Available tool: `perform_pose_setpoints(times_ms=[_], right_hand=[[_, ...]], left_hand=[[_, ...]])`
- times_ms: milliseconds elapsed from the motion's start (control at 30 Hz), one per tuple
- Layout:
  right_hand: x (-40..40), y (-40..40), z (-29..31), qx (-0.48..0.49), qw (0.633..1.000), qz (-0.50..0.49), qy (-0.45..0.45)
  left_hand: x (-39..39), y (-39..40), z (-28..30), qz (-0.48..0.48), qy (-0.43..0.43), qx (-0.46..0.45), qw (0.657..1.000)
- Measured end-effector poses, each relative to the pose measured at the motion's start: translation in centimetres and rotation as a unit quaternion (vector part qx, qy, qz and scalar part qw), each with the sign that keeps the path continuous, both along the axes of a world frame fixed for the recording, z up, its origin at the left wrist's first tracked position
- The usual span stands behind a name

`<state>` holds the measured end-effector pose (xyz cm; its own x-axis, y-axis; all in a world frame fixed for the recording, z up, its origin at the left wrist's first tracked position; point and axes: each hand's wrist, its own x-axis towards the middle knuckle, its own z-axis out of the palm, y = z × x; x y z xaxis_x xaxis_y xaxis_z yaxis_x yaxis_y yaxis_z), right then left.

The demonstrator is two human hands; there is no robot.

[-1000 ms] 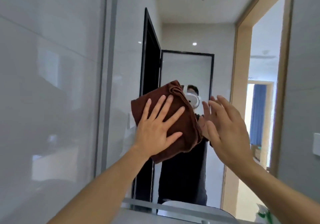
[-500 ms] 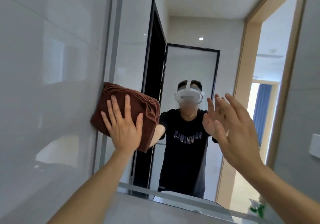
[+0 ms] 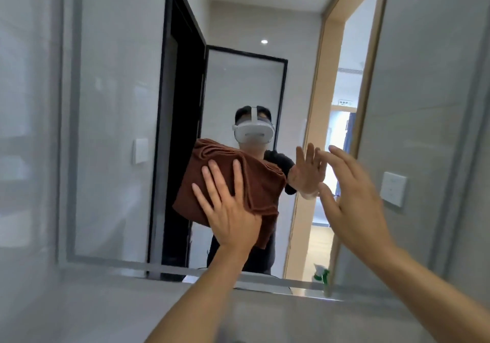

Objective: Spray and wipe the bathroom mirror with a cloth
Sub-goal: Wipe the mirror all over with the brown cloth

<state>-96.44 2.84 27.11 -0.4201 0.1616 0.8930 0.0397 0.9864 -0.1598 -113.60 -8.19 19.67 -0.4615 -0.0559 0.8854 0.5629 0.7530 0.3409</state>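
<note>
Your left hand (image 3: 230,210) lies flat on the cloth (image 3: 254,183), which sits against the mirror (image 3: 114,104) near its middle. Your right hand (image 3: 355,199) is to the cloth's right, in front of the glass. Below it, a spray bottle (image 3: 322,276) stands by the mirror's lower edge. A wall switch (image 3: 393,188) sits right of the mirror.

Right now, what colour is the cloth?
Plain brown cloth, pressed on the mirror by the left hand; head view.

the left hand (image 3: 228,210) has slid the brown cloth (image 3: 236,183) from the mirror's (image 3: 119,104) left edge back toward 3 o'clock and a little lower, so it now covers the reflected chest, while the view has tipped down, showing the green-and-white spray bottle (image 3: 322,276) at 5 o'clock.
</note>
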Motion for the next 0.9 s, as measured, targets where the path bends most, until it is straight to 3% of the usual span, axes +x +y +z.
perform_pose_setpoints(times_ms=[200, 433, 700, 900], right_hand=[[2.4, 1.6, -0.7, -0.021, 1.000, -0.004, 0.007], [0.0, -0.5, -2.4, -0.003, 1.000, 0.023, 0.000], [-5.6, -7.5, -4.8, -0.015, 0.997, 0.082, -0.001], [-9.2, -12.8, -6.2, -0.014, 0.992, 0.123, -0.022]], left_hand=[[2.9, 5.0, -1.1, -0.068, 0.123, -0.179, 0.974], [0.1, 0.6, -3.5, -0.115, 0.211, -0.315, 0.918], [-7.1, -10.3, -6.8, -0.083, 0.246, -0.349, 0.900], [-13.4, -20.2, -9.6, -0.027, 0.223, -0.297, 0.928]])
